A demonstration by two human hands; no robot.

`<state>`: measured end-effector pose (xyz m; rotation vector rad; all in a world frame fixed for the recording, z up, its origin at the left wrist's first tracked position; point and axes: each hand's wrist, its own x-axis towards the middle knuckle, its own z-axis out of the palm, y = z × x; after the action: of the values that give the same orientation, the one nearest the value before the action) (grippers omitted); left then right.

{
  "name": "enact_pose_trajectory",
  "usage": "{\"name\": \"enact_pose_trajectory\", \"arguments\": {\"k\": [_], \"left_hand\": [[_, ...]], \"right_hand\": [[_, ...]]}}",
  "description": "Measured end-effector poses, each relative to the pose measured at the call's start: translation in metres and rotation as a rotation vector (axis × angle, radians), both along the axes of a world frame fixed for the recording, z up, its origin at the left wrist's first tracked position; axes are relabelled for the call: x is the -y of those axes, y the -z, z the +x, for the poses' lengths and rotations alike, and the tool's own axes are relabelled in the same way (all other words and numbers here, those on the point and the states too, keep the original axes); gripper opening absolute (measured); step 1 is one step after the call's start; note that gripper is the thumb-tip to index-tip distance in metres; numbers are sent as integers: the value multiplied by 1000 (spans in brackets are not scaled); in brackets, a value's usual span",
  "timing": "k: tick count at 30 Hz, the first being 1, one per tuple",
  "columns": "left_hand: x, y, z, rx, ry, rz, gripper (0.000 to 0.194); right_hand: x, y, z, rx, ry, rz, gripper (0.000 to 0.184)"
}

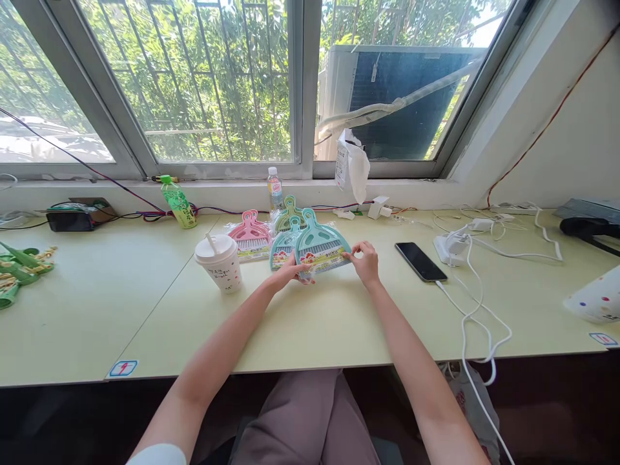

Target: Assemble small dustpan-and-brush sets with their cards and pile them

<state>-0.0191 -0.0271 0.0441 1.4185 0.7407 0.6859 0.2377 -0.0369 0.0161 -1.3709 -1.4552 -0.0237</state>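
Both hands grip a packaged teal mini dustpan and brush set (320, 240) by its lower corners, tilted up above the table. My left hand (289, 272) is closed on its left corner; my right hand (364, 261) pinches the right corner between thumb and fingers. Just behind it lies a second teal dustpan set (283, 244), partly covered. Farther back are a green dustpan set (289, 212) and a pink dustpan set (250, 234), both in clear wrapping. A white lidded cup with a straw (220, 265) stands left of them, near my left forearm.
A black phone (420, 261) lies right of my hand, beside a white power strip (450, 248) with loose cables. Along the window sill side stand a green bottle (178, 203), a small clear bottle (274, 188) and a hanging tissue pack (352, 165). Green plastic pieces (19, 271) lie far left.
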Motion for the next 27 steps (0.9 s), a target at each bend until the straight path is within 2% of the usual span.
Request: {"name": "enact_pose_trajectory", "arguments": {"k": [6, 10, 12, 16, 18, 21, 23, 26, 27], "left_hand": [[2, 0, 4, 46, -64, 82, 75], [1, -1, 2, -10, -64, 94, 73], [2, -3, 3, -39, -139, 109, 73], [8, -4, 9, 49, -379, 288, 67], [11, -4, 11, 63, -344, 453, 72], [13, -2, 12, -39, -199, 699, 84], [12, -1, 11, -132, -203, 777, 72], [8, 2, 10, -193, -339, 757, 39], [6, 3, 11, -190, -394, 742, 35]], "right_hand": [[1, -2, -3, -284, -79, -72, 39], [1, -2, -6, -573, -374, -316, 55], [2, -2, -7, -663, -441, -423, 57], [3, -4, -6, -800, -367, -419, 60], [3, -4, -4, -843, -343, -392, 60], [3, -3, -2, -880, -320, -372, 59], [3, -2, -3, -897, -301, -367, 59], [4, -4, -6, -901, -288, -367, 60], [4, -5, -7, -890, -289, -368, 60]]}}
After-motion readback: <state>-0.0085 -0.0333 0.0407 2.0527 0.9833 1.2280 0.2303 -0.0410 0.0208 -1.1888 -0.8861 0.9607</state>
